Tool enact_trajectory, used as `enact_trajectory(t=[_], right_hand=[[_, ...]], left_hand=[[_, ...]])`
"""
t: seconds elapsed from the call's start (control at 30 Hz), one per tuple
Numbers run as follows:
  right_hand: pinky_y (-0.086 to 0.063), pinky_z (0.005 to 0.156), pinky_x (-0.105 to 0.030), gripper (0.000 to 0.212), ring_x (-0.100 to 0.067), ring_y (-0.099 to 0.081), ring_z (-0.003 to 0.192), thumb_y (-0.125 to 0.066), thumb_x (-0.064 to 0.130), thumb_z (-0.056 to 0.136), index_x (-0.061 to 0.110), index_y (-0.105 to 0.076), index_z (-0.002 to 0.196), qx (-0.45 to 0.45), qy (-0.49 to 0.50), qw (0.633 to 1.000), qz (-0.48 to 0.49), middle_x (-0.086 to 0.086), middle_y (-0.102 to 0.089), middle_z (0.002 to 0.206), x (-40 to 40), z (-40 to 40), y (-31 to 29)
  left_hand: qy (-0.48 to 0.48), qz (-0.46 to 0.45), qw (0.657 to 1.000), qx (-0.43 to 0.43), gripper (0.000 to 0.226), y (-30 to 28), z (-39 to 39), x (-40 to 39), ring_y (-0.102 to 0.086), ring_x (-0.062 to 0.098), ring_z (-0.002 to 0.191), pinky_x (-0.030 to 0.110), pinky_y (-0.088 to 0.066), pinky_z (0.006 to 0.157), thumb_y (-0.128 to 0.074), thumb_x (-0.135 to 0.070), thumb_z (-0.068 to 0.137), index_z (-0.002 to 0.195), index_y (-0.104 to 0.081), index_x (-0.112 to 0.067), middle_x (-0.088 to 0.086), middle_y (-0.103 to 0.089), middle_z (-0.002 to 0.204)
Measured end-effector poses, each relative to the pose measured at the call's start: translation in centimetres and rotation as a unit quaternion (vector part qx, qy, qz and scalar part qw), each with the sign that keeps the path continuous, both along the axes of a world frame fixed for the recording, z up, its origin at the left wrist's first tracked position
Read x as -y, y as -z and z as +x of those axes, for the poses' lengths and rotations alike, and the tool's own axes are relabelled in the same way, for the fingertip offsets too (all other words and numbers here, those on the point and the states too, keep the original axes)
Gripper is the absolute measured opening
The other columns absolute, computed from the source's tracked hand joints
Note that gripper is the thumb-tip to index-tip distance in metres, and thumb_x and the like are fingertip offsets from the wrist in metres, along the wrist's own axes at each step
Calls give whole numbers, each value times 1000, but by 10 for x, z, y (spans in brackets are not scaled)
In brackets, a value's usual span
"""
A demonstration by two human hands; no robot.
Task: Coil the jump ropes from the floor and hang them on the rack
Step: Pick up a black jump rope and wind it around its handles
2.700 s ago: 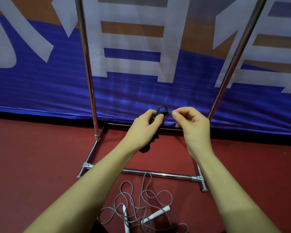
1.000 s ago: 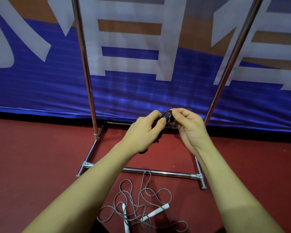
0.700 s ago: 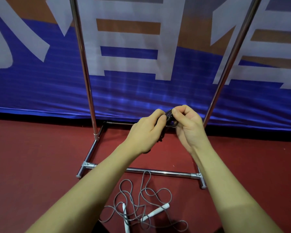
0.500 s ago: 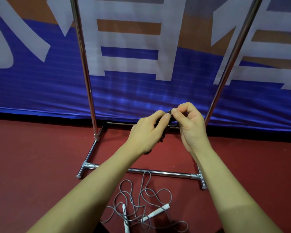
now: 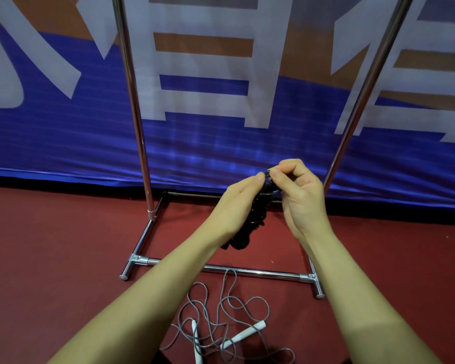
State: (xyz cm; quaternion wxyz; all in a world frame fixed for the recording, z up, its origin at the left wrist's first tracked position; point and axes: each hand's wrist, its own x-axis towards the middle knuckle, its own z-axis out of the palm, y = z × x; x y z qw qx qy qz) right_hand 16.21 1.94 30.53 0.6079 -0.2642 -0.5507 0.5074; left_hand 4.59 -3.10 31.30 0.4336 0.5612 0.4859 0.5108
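Together, left hand (image 5: 237,203) and right hand (image 5: 300,195) grip the coiled black rope (image 5: 255,216), fingers curled

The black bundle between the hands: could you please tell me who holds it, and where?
Both hands hold the coiled black jump rope: the left hand wraps its middle, and the right hand pinches its top loop.

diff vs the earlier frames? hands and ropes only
Small changes. The right hand closed in from a slightly spread pinch until its fingertips met the left hand at the top of the black rope bundle, and both rose slightly. Both kept their grip throughout. The grey rope stayed tangled on the floor; the rack did not move.
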Motion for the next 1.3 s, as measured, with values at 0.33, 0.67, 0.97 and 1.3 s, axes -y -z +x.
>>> enact_trajectory(t=[0.33, 0.67, 0.97, 1.3], right_hand=[[-42, 66, -32, 18, -20, -52, 72, -65, 11, 79, 24, -63, 67, -31, -19, 998, -43, -9, -53, 80, 2, 3, -1], [-47, 70, -27, 13, -14, -55, 72, -67, 25, 82, 17, -67, 72, -49, -7, 998, -42, -4, -60, 78, 9, -4, -2], [-47, 88, -23, 50, -18, -60, 102, -83, 38, 63, 8, -63, 97, -100, -136, 984, -58, -6, -68, 104, 6, -2, 4], [-44, 91, -36, 17, -23, -62, 96, -61, 15, 77, 6, -60, 92, -119, -113, 983, -87, -10, -69, 94, 9, -7, 2]], left_hand=[[59, -94, 991, 74, 33, -8, 0, 3, -59, 29, 53, 29, -42, 50, -38, -38, 99, 96, -60, -13, 1, -64, 60], [-5, -64, 995, 82, 35, -5, -2, -1, -55, 28, 49, 26, -42, 46, -47, -35, 98, 84, -63, -7, 20, -58, 69], [-78, -1, 996, 33, 40, -4, -4, -3, -52, 24, 46, 28, -40, 47, -48, -33, 98, 67, -58, -10, 7, -48, 52], [-153, 58, 970, -180, 41, -1, 4, 3, -41, 10, 51, 32, -31, 58, -36, -41, 100, 70, -48, -16, -8, -43, 47]])
